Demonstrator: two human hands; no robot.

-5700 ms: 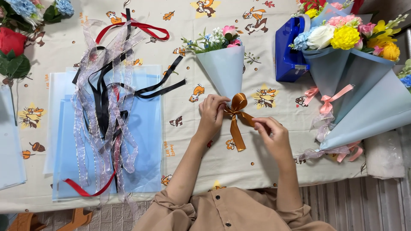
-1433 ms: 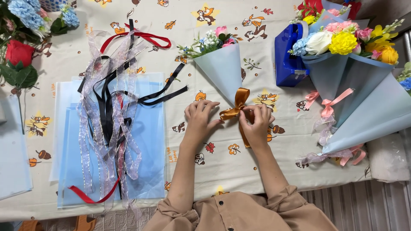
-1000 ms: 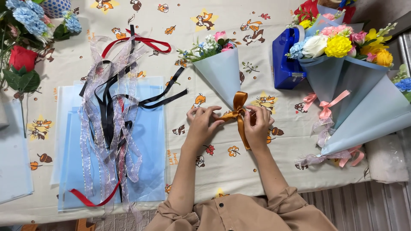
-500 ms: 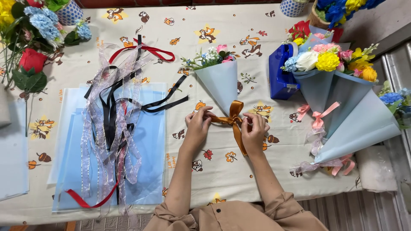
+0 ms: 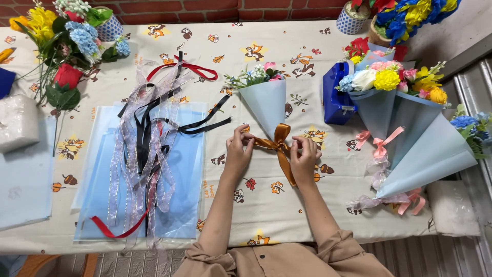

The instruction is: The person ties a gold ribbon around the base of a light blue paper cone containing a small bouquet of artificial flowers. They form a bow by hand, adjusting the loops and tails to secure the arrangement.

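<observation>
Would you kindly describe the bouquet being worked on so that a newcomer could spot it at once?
On the cartoon-print tablecloth, look at the middle, just beyond the left hand and right hand. There lies a small bouquet in a pale blue paper cone, flowers pointing away. Unlike the larger blue bouquets to the right with pink bows, it alone carries an orange satin bow at its tip.

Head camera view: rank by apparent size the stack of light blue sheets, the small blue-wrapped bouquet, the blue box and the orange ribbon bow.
1. stack of light blue sheets
2. small blue-wrapped bouquet
3. blue box
4. orange ribbon bow
</observation>
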